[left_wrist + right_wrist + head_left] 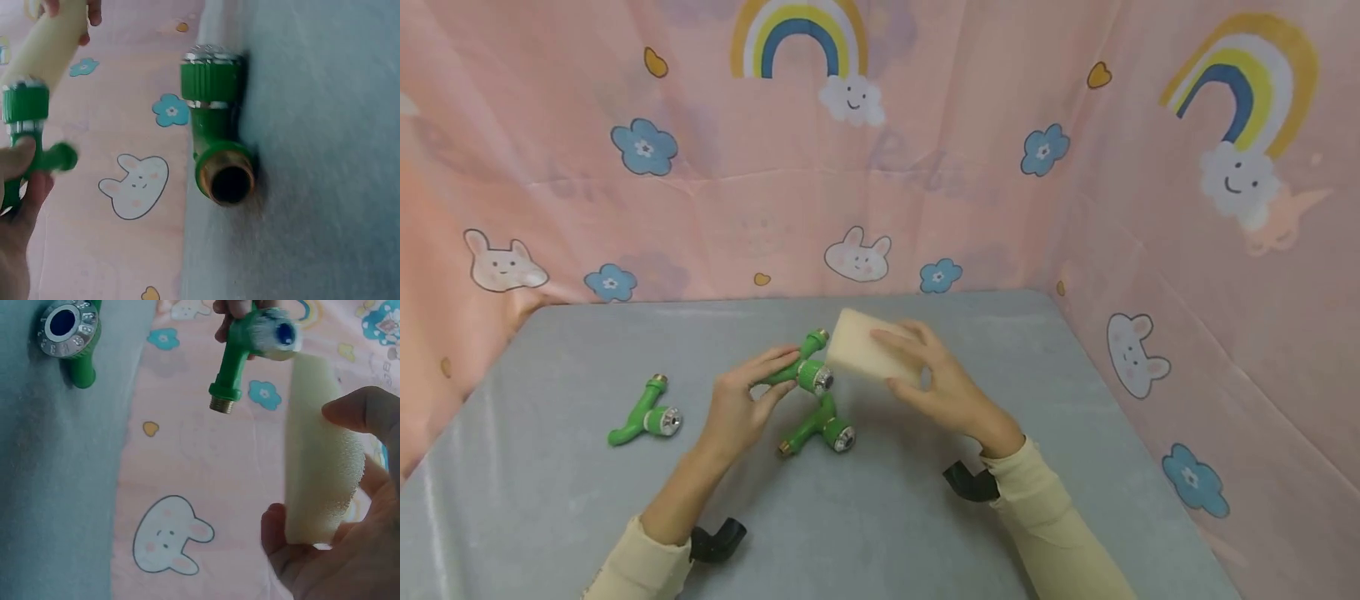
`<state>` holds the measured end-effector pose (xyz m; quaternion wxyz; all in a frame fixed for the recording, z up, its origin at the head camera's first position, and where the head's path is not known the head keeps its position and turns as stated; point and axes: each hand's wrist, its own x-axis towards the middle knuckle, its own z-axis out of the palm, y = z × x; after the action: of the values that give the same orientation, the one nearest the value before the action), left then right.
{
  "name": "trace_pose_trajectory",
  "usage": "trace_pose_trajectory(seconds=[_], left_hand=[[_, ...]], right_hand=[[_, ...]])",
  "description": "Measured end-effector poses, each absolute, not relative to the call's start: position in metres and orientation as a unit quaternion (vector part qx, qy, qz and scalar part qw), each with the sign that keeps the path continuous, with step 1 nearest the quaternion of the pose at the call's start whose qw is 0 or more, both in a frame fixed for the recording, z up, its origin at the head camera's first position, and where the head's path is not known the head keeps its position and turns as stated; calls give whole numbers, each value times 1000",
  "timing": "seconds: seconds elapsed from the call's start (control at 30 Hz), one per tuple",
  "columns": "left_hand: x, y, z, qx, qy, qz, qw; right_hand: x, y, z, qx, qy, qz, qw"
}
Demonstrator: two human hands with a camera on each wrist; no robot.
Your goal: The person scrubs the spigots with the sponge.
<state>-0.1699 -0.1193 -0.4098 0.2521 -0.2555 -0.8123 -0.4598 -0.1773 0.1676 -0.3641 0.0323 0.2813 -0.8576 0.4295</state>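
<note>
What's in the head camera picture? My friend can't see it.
A left hand holds a green tap, and a right hand holds a pale sponge beside it. Two more green taps lie on a grey table.

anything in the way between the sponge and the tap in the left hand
Nothing visible; the sponge is right beside the held tap, though contact is unclear. The nearest loose tap lies on the table.

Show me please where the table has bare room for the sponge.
Bare table lies between the left sleeve and right sleeve, also from the right sleeve to the side curtain. The middle is crowded: lower tap, left hand with held tap, right hand holding the sponge.
</note>
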Motion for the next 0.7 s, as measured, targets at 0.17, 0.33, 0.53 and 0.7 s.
trace_pose_trajectory(seconds=[0.17, 0.33, 0.53, 0.7], left_hand=[[-170, -124, -408, -247, -767, -577, 134], [-171, -127, -407, -243, -722, -644, 76], [-167, -125, -403, -241, -694, -678, 26], [-167, -126, -399, -231, -709, -666, 28]], right_hand=[[-182, 170, -367, 317, -832, 453, 42], [-181, 169, -371, 344, -825, 447, 45], [-175, 149, -374, 365, -838, 394, 90], [-174, 146, -374, 341, -862, 362, 99]])
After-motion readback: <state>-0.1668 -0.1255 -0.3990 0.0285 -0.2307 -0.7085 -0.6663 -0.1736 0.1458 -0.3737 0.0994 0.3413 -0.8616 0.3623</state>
